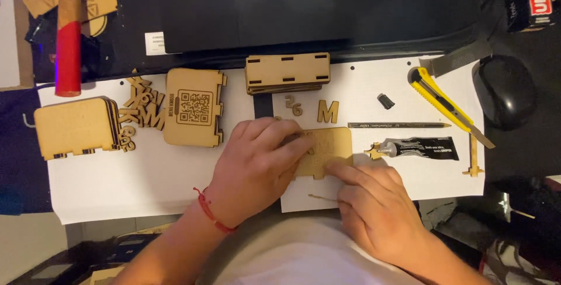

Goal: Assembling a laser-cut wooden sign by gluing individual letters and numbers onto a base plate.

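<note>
I am looking straight down at a desk covered with white paper [146, 180]. At the centre of the frame lies a flat wooden panel [328, 147], its long axis running left to right across the picture. My left hand [257, 165] lies over the panel's left end, palm down, fingers spread and pressing flat on the wood rather than curled around it. My right hand [377, 203] comes in from the lower right, its fingers extended and touching the panel's lower right edge; neither hand is closed on anything. The panel sits just above and between the two hands, and the left hand covers more of it. Just above the panel stand a small wooden letter [328, 111] and two wooden digits [294, 105]. To the right, near the panel, lie a black glue tube [422, 148], a dark pencil [399, 125] and a yellow utility knife [444, 105]. In the left half of the frame I see a wooden plate with a square code pattern [193, 107], a stack of wooden panels [76, 127] and a loose heap of wooden letters [143, 109]. Another stack of slotted wooden pieces [287, 71] sits at upper centre, a red-handled tool [68, 33] at upper left, and a black mouse [504, 91] at far right.
</note>
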